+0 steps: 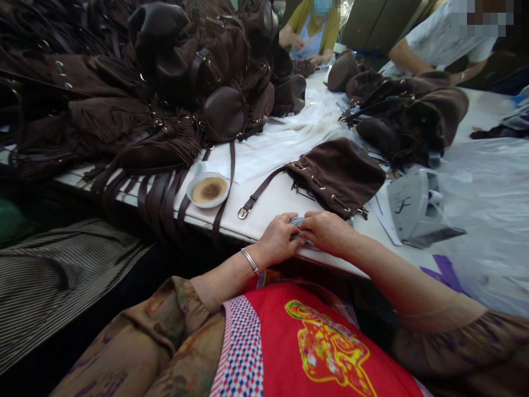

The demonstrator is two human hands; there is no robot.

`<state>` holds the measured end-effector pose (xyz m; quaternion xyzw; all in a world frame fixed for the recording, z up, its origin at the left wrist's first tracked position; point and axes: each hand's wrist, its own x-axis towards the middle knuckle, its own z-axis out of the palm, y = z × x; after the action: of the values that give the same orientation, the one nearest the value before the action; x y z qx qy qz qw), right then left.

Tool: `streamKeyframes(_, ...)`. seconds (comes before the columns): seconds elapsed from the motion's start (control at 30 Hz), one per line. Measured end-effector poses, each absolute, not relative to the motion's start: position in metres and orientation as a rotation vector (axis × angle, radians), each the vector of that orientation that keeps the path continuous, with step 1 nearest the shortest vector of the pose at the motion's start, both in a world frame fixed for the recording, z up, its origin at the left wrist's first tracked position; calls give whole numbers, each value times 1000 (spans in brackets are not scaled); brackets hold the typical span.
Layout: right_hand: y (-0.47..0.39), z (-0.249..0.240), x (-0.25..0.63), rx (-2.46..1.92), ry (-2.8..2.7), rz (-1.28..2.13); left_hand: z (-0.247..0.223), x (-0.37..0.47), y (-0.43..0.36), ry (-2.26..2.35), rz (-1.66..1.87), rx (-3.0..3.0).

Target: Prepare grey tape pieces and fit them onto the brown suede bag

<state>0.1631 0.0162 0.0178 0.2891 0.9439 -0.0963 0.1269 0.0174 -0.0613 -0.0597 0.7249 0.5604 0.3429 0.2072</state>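
At the table's front edge my left hand (278,238), with a silver bangle on its wrist, is closed on a small crumpled grey-blue cloth (296,221). My right hand (328,234) pinches the same cloth from the other side, and the fingertips of both hands nearly meet. Most of the cloth is hidden by the fingers. Just beyond the hands a dark brown drawstring bag (336,173) lies on its side. Its buckled strap (264,186) stretches left across the white table (258,220).
A bowl of tan paste (208,190) stands left, near hanging straps. Brown fringed bags (165,99) are heaped behind it; more bags (413,110) lie back right. A grey box-like holder (417,207) and clear plastic sheeting (487,204) lie right. Two people work across the table.
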Motion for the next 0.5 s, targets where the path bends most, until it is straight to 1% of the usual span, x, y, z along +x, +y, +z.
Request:
streamKeyframes(0.3, 17, 26, 158, 646, 2778, -241, -59, 14, -60, 1516, 913, 2073)
streamKeyframes(0.5, 4, 10, 170, 565, 2892, -78, -58, 12, -62, 1515, 847, 2175)
